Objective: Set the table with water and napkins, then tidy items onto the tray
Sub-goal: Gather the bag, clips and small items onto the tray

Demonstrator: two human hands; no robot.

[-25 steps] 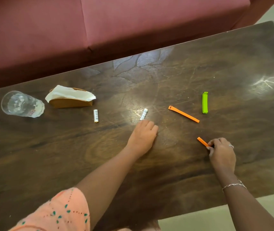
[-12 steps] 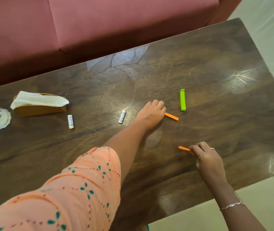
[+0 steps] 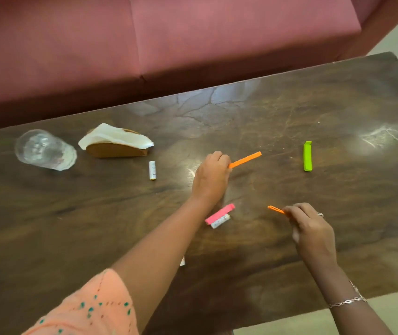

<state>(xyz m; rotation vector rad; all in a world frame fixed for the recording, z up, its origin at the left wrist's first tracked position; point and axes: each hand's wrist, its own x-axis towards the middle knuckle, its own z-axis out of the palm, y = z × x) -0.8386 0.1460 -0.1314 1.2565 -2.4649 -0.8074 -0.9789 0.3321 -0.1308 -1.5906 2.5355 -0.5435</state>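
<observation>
A: Why is the left hand [image 3: 211, 176] holding the long orange clip [image 3: 245, 159] by one end?

B: The fingers are closed on the near end, so the rest sticks out free, likely for gathering it up. The right hand [image 3: 310, 228] pinches the small orange clip [image 3: 275, 209] by its end the same way.

A: And the other loose pieces?

B: The green clip [image 3: 307, 156] lies flat, well apart to the right. A pink clip [image 3: 219, 213] touches a white battery [image 3: 220, 221] beside the left wrist; another battery [image 3: 152, 170] lies near the napkin holder [image 3: 116, 150].

A: What do the containers hold?

B: The holder carries white napkins [image 3: 115, 137]. The glass [image 3: 45, 149] at the far left of the wooden table [image 3: 314, 112] looks to hold water, though I can't be sure. No tray is in view.
</observation>
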